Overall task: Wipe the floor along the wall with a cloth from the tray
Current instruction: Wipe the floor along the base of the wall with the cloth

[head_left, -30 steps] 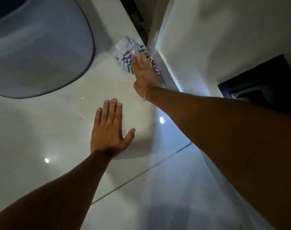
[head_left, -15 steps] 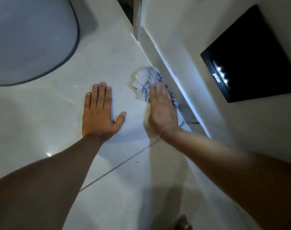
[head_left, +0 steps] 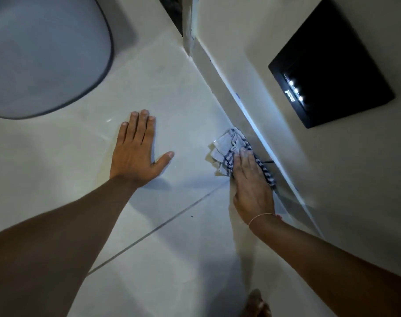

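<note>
A crumpled white cloth with dark blue stripes (head_left: 229, 145) lies on the pale tiled floor (head_left: 185, 252), right at the foot of the wall (head_left: 252, 65). My right hand (head_left: 252, 186) presses flat on the near part of the cloth, fingers together and pointing away along the skirting. My left hand (head_left: 135, 154) rests flat on the floor to the left, fingers stretched out, thumb spread, holding nothing. The tray is not in view.
A large grey rounded object (head_left: 41, 53) fills the upper left. A black glossy panel with small lights (head_left: 329, 65) is set in the wall at the right. A dark gap (head_left: 172, 10) opens at the wall's far corner. A bare foot (head_left: 256, 303) shows at the bottom edge.
My right hand has dragged the cloth back toward me along the wall, from near the far corner to beside the black panel. My left hand stays flat on the floor.
</note>
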